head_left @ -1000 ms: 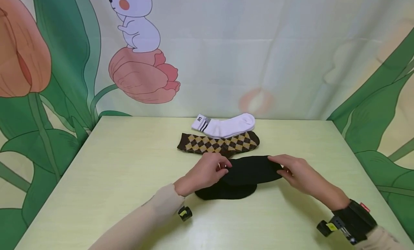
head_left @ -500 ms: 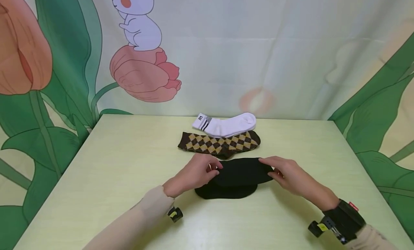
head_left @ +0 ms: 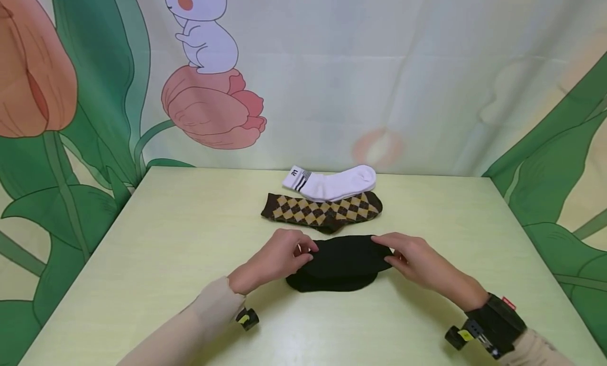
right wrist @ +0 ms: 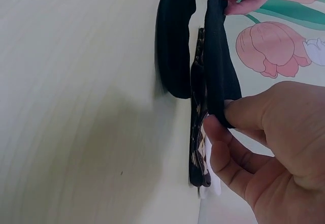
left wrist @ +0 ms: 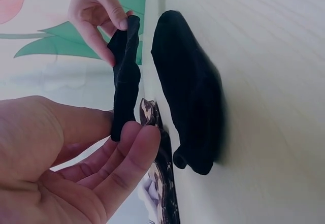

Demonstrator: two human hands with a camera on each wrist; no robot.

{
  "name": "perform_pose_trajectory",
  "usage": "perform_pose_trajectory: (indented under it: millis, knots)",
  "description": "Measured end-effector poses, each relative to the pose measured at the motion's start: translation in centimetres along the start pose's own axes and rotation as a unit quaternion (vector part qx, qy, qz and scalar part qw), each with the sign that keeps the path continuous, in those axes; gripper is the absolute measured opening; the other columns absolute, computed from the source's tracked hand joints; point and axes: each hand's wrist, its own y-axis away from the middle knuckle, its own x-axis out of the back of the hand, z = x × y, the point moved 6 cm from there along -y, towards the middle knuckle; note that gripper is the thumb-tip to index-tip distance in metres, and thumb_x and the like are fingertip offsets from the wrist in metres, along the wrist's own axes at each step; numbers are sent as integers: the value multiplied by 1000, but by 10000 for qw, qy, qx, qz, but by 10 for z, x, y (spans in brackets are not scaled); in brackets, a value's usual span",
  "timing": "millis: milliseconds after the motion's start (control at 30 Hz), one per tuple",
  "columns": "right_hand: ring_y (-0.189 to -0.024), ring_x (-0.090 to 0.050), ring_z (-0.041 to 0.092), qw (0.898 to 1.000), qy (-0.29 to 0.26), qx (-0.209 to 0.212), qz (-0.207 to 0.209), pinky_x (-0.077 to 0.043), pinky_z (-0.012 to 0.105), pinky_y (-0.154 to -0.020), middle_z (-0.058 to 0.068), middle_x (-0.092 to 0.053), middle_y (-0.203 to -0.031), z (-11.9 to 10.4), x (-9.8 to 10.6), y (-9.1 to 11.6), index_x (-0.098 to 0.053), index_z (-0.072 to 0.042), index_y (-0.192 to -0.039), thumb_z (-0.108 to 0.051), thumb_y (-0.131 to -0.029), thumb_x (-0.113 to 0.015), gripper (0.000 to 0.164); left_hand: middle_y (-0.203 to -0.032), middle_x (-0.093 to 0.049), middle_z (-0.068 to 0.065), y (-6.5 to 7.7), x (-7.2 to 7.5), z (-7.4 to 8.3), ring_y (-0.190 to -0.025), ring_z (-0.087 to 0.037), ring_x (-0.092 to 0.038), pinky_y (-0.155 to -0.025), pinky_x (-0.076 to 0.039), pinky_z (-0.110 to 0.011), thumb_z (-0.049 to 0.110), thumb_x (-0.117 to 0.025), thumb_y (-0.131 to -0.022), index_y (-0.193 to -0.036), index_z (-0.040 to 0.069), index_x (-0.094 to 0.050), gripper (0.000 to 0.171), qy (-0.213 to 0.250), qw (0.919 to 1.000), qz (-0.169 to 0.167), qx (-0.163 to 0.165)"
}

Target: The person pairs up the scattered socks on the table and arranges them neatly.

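Both hands hold one black sock stretched between them, raised a little above the table. My left hand pinches its left end between thumb and fingers, and my right hand pinches the right end. Beneath it a second black sock lies on the table, and the wrist views show a gap between the two. In the head view the held sock hides most of the lower one, whose front edge shows. Just beyond lies a brown and yellow argyle sock.
A white sock with black stripes lies at the back of the table, touching the argyle one. Behind the table's far edge hangs a curtain printed with flowers and a white animal.
Both hands have shifted left and slightly toward the front with the held black sock, bringing it more squarely over the lower one. The other socks stay where they were.
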Motion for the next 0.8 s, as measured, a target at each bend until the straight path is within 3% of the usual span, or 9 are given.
perform_pose_trajectory:
  millis: [800]
  knots:
    - [-77,-58,3,9992,-37,147,-373,-53,24,-68,14,-67,-128,-10,-19,-11,-62,-1,-138,2,-91,-75,49,-80,-66,3,21,4,-13,-66,-10,-58,-63,-49,-23,1,-75,-91,-103,2,-78,12,131,9999,6,60]
